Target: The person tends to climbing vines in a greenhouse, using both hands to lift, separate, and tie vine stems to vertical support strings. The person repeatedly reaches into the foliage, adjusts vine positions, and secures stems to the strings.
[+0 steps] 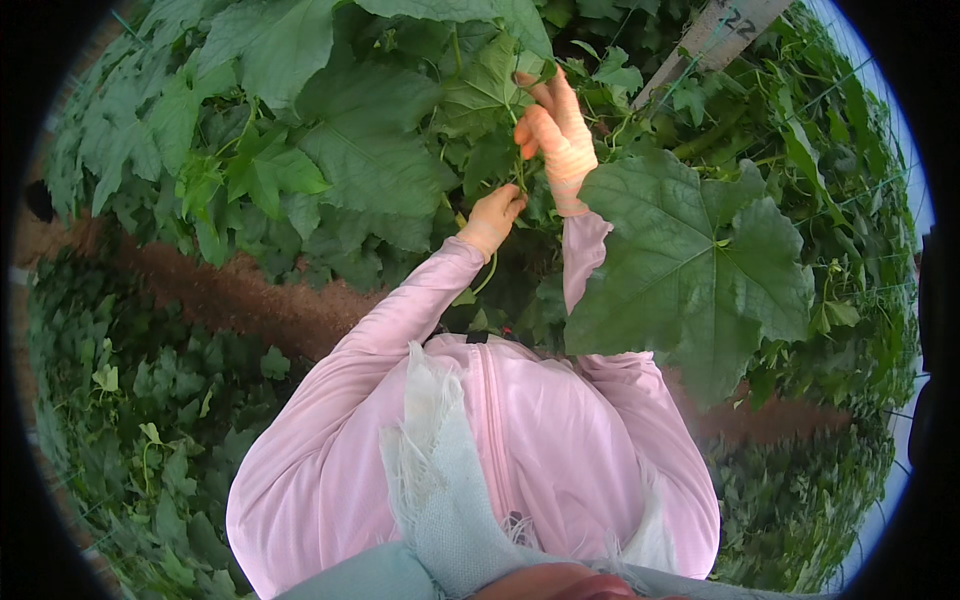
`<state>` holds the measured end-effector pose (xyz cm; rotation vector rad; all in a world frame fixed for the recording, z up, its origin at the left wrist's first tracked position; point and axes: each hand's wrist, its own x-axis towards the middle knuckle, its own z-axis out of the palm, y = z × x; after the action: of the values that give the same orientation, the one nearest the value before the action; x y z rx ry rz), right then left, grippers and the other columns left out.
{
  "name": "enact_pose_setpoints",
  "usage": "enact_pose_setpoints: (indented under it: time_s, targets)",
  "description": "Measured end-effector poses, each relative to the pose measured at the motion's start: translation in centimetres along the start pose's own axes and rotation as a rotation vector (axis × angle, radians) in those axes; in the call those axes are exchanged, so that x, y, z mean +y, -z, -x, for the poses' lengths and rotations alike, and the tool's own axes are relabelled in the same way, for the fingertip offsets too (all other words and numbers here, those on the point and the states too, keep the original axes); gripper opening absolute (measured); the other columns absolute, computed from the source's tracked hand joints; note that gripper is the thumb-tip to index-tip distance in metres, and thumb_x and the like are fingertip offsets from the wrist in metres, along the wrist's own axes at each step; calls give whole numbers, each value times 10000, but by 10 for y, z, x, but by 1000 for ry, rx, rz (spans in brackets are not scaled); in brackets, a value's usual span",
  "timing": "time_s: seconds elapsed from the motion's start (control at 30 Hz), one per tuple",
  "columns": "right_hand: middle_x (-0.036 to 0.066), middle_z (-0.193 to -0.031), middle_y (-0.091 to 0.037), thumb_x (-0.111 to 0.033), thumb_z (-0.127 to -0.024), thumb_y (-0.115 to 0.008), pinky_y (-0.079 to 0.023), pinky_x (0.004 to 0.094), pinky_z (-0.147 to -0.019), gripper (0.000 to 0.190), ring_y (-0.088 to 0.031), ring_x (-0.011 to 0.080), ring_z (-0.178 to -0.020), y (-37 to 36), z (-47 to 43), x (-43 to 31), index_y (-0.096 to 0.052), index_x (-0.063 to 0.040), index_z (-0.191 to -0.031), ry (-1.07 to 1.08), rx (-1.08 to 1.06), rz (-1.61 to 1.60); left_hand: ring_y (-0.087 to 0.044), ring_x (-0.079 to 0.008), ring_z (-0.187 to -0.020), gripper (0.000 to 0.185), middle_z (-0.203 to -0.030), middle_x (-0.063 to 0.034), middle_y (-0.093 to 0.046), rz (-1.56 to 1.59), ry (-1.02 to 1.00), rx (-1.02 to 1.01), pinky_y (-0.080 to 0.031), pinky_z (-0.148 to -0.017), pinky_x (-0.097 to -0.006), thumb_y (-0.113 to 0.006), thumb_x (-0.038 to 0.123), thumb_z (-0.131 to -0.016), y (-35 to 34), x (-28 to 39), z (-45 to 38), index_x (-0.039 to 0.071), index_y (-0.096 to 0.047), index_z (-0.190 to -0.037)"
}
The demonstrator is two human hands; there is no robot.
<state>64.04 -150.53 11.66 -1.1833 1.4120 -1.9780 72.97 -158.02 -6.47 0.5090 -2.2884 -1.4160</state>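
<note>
My left hand (491, 217) is low among the foliage, its thumb and fingertips pinched on a thin green vine stem (521, 171). Above it and to its right is my right hand (559, 142), in an orange, ribbed knit glove. The right fingers are spread beside the stem, with their tips close to a lobed green leaf (484, 86); whether they grip it is unclear. A large, broad vine leaf (690, 255) hides most of my right forearm. Another wide leaf (371, 150) hangs left of my hands.
A pale post (712, 49) bearing writing leans at the upper right. Green trellis netting (847, 199) runs along the right side. Bare reddish soil (247, 296) forms a path between the rows. More low vines (172, 420) grow behind me at the left.
</note>
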Motion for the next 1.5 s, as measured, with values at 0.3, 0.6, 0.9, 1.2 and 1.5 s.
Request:
enact_pose_setpoints:
  time_s: [0.3, 0.6, 0.9, 1.2, 1.5]
  targets:
    - [81, -854, -668, -141, -970, -558, -509, 261, -647, 165, -611, 134, -717, 13, -3, -11, -667, -77, -1075, 58, 237, 285, -605, -422, -911, 180, -948, -212, -636, -90, -35, 98, -481, -736, -458, -552, 228, -955, -18, -78, 19, 57, -572, -1010]
    - [95, -682, -577, -220, -999, -485, -515, 307, -630, 245, -554, 170, -600, -5, -3, -194, -605, -6, -994, 899, 537, -58, -630, -401, -931, 328, -1021, -170, -692, -239, 206, 36, -469, -806, -453, -529, 302, -953, -9, -133, 10, 51, -629, -1138]
    - [58, -814, -645, -343, -964, -581, -347, 202, -423, 332, -460, 59, -500, -25, 40, -122, -601, -35, -1088, 234, 209, 284, -559, -122, -652, 177, -767, -29, -608, 666, 338, 185, -428, -548, -275, -491, 184, -983, 33, -51, -17, 46, -576, -1054]
    - [47, -933, -635, -69, -916, -565, -502, 344, -622, 325, -619, 180, -744, 8, 46, 129, -584, -121, -1237, 90, -29, 665, -424, -62, -553, 241, -659, 17, -514, 576, 214, 173, -331, -503, -221, -450, 270, -1016, 79, 45, 11, 65, -544, -1099]
    - [102, -967, -592, -99, -885, -555, -531, 427, -643, 378, -667, 318, -839, 3, 14, 124, -511, -181, -1251, 4, -441, 1469, -473, -67, -589, 223, -714, -4, -563, 628, 95, 251, -376, -507, -216, -464, 196, -1010, 89, 65, 29, 26, -558, -1121]
